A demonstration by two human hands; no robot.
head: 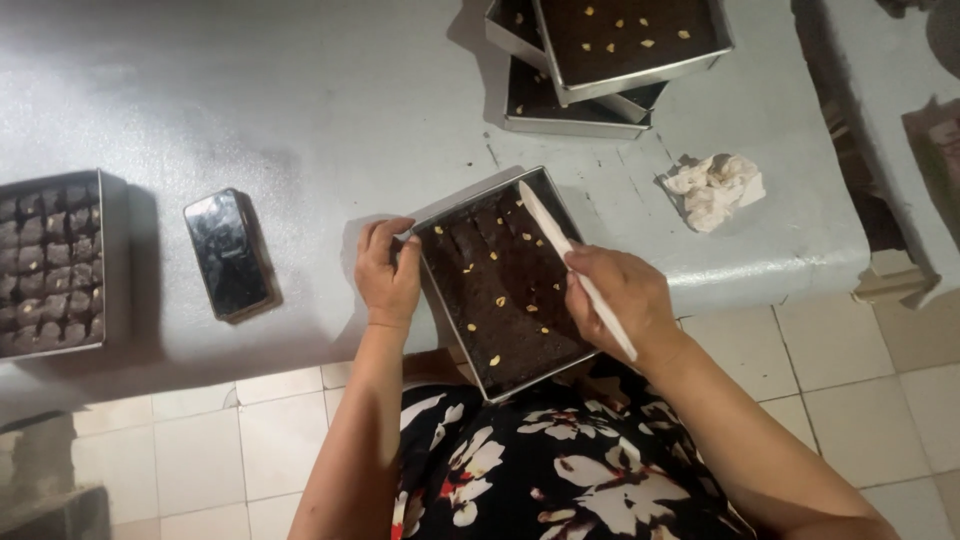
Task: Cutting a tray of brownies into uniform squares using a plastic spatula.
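Note:
A square metal pan (431, 268) of dark brownie (500, 295) dotted with nut pieces juts over the front edge of the pale grey table (330, 110). My left hand (386, 275) grips the pan's left corner. My right hand (622, 298) holds a thin white plastic knife (545, 222), its blade lying across the brownie's far right part. Straight cut lines show in the brownie's far half.
A black phone (229, 253) lies left of the pan. A tray of cut brownie squares (50, 262) sits at the far left. Stacked brownie pans (610, 50) stand at the back. A crumpled white tissue (716, 189) lies on the right. Tiled floor (860, 390) below.

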